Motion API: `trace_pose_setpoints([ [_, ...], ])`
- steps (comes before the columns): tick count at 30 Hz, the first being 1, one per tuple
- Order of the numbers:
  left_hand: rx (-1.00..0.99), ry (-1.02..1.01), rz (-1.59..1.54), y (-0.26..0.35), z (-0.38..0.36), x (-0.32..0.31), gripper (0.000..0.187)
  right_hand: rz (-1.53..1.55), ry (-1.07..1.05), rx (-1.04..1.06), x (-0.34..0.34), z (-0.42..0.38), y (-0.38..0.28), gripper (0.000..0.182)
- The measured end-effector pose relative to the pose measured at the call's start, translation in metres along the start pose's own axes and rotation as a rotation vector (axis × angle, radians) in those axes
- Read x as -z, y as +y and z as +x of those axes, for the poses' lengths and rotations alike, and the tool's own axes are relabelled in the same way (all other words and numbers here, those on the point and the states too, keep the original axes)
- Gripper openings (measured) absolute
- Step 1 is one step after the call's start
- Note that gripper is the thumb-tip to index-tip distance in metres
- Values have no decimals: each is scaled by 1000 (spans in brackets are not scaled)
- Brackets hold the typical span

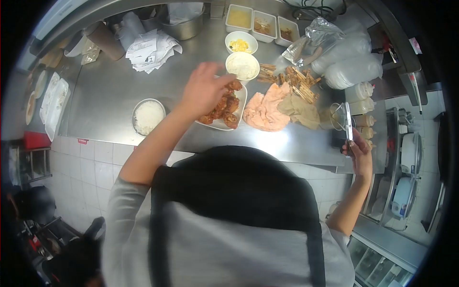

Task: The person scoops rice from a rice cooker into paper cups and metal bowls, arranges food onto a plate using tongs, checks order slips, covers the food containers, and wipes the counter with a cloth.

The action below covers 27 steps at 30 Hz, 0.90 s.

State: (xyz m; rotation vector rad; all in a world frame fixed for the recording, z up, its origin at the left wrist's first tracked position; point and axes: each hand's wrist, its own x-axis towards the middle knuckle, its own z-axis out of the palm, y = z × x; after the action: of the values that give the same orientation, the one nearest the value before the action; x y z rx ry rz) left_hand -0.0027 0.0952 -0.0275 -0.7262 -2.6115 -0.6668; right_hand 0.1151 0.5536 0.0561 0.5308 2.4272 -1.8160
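Steel counter [114, 86], glazed brown chicken [224, 107], white plate [240, 103]

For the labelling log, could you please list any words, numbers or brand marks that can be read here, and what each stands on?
None can be read.
Paper slips: printed marks, too blurred to read.
Squeeze bottles: no legible label.
Small red tag on the tiled wall: too small to read.

Brushed steel counter [114, 91], dull sheen with a bright glare patch near the front edge. Glossy white plate [241, 103] under sticky, glazed chicken [224, 107]. Pink cloth [263, 112] looks soft and matt, and the beige one [301, 111] too. Pale wooden sticks [296, 81], crinkled paper slips [148, 50], shiny foil bag [320, 36], white wall tiles [91, 158] smooth.
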Motion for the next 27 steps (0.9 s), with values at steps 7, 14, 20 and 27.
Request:
trace_pose_setpoints([
  [7, -139, -94, 204, 2, 26, -22, 24, -140, -360, -144, -137, 12, -17, 36],
  [14, -38, 71, 109, -2, -2, 5, 34, -943, -246, 626, -213, 49, -42, 25],
  [20, -45, 44, 113, 3, -40, 20, 37, -1254, -433, 641, -252, 79, -72, 17],
  [27, 16, 103, 71, 6, -45, 18, 32, -1294, -613, 534, -280, 99, -69, 20],
])
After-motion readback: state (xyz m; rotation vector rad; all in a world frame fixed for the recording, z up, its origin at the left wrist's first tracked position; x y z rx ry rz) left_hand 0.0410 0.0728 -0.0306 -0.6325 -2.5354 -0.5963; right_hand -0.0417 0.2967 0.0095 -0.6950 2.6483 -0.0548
